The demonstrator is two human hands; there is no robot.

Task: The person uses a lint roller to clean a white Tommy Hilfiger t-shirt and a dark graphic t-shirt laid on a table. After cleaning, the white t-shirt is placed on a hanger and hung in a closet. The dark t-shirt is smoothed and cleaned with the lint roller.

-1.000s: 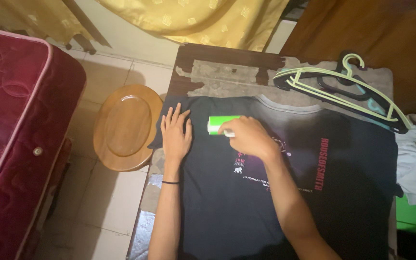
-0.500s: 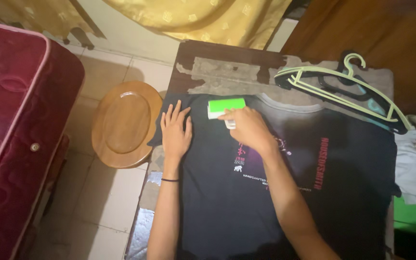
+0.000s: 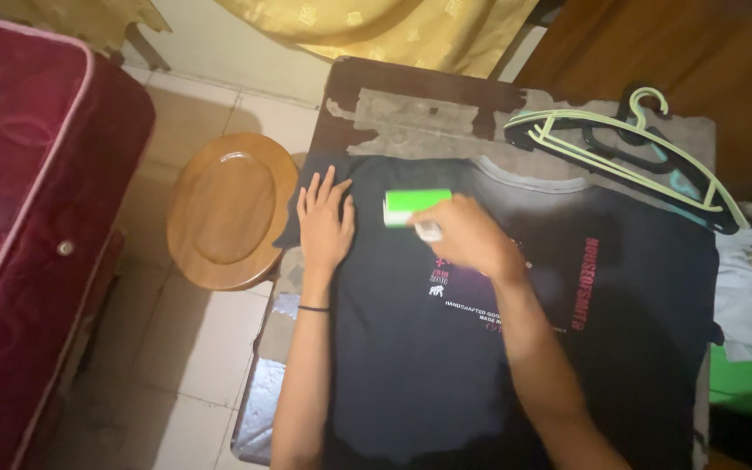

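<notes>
Roller drawn back slightly, right hand gripping, left hand flat on shirt

Clothes hangers, round wooden stool, maroon mattress, yellow curtain

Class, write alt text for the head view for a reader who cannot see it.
A right hand rolls a green lint roller over a black T-shirt spread on a worn table, the left hand flat on the shirt. Hangers lie at the far edge.

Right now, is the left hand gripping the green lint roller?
No, the left hand lies flat on the dark T-shirt; the right hand holds the green lint roller.
</notes>
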